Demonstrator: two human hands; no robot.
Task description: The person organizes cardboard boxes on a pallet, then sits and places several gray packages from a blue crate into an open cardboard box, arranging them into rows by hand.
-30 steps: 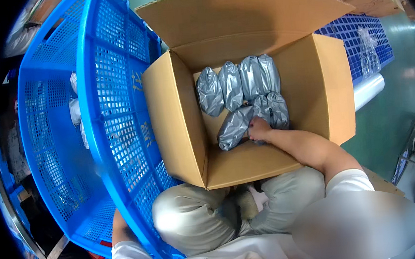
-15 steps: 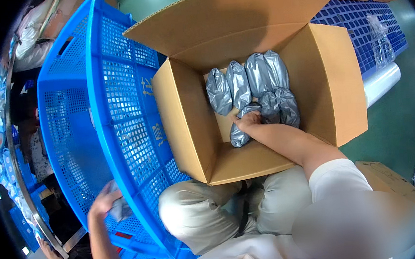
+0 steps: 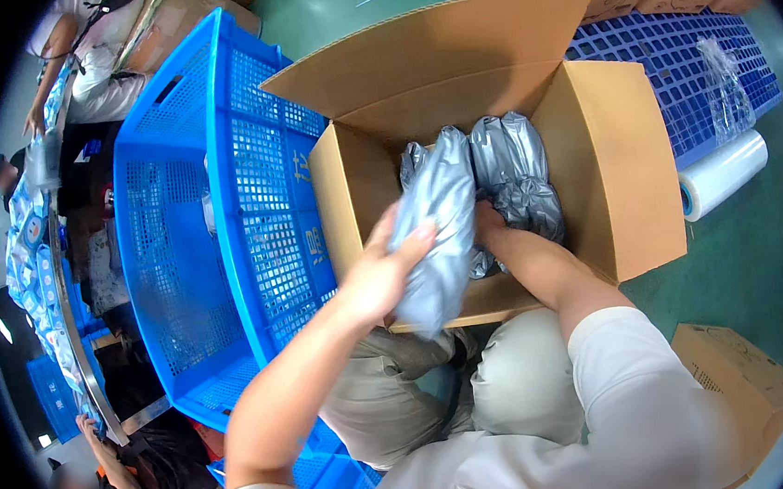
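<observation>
My left hand [image 3: 389, 268] grips a grey plastic-wrapped package [image 3: 439, 231], raised and slanted over the near left part of an open cardboard box [image 3: 641, 167]. Down inside the box my right hand [image 3: 492, 224] is among several similar grey packages [image 3: 532, 209]. Its fingers are hidden by the raised package and the shadow, so I cannot make out what they hold. More grey packages [image 3: 506, 149] lie side by side along the box's far wall. Part of one package shows below my right hand.
A blue mesh crate [image 3: 220, 204] stands against the box's left side. To the right are a blue plastic pallet [image 3: 675, 80] and a roll of clear film [image 3: 725, 175]. A closed carton [image 3: 738, 372] sits at lower right. Other people work along a table [image 3: 66, 301] at far left.
My left hand has come out of the blue crate with a grey package and swung right over the box. My right hand stays inside the box, shifted slightly right. The view has shifted somewhat.
</observation>
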